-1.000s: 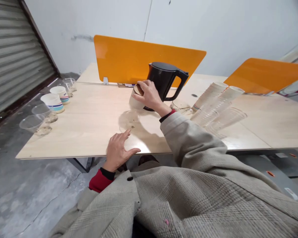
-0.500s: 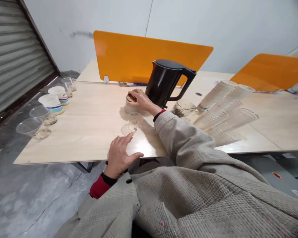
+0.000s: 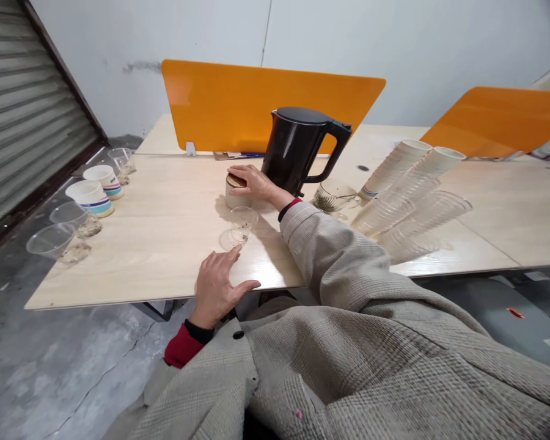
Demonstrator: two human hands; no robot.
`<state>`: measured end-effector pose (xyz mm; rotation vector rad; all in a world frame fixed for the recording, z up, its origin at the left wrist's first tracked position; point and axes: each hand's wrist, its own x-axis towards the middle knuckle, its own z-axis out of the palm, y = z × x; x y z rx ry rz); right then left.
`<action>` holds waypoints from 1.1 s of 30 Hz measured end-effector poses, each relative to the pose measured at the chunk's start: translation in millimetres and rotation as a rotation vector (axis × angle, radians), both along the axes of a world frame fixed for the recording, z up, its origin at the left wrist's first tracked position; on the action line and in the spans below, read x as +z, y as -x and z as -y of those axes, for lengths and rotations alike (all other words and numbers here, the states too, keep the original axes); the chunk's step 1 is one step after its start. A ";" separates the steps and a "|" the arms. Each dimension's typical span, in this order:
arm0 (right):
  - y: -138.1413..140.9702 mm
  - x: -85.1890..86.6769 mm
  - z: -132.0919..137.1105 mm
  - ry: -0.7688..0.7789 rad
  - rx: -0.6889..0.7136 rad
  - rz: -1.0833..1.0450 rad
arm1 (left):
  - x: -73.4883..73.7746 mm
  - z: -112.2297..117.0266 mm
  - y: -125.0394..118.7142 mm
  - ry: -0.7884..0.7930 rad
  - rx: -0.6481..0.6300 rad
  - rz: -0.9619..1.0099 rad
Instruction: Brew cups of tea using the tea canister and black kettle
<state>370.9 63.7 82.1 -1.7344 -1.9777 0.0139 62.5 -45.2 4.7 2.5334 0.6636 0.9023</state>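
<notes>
My right hand (image 3: pixel 252 181) lies over the wooden lid of a small pale jar (image 3: pixel 234 197) that stands on the table just left of a black kettle (image 3: pixel 297 148). The fingers curve over the lid and press on it. My left hand (image 3: pixel 217 286) rests at the table's near edge, fingers spread and empty, its fingertips just short of a clear plastic cup (image 3: pixel 242 222) with a few dark bits at the bottom.
A wooden table (image 3: pixel 165 244) carries a row of clear and paper cups (image 3: pixel 90 197) at its left edge. Stacks of paper and clear cups (image 3: pixel 406 183) lie on their sides at the right. A glass cup (image 3: pixel 333 197) sits by the kettle. Orange dividers (image 3: pixel 256 104) stand behind.
My right hand has lowered the jar from a raised tilt onto the table beside the kettle and now rests on its lid. The left hand has stayed put.
</notes>
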 end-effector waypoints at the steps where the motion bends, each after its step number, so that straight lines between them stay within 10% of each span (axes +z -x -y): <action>1: 1.2 1.3 1.0 0.001 -0.009 0.000 | 0.5 0.1 0.0 0.001 0.003 -0.004; 10: 23.7 6.2 77.5 -0.264 -0.201 -0.325 | -3.2 -7.9 3.1 0.094 0.046 0.102; 16: 60.2 -23.5 141.8 0.019 -0.163 -0.845 | -5.8 -19.8 -12.5 0.180 0.121 0.040; 33: 60.1 -27.6 151.8 -0.035 -0.196 -0.812 | -7.6 -19.6 -15.9 0.136 0.137 0.041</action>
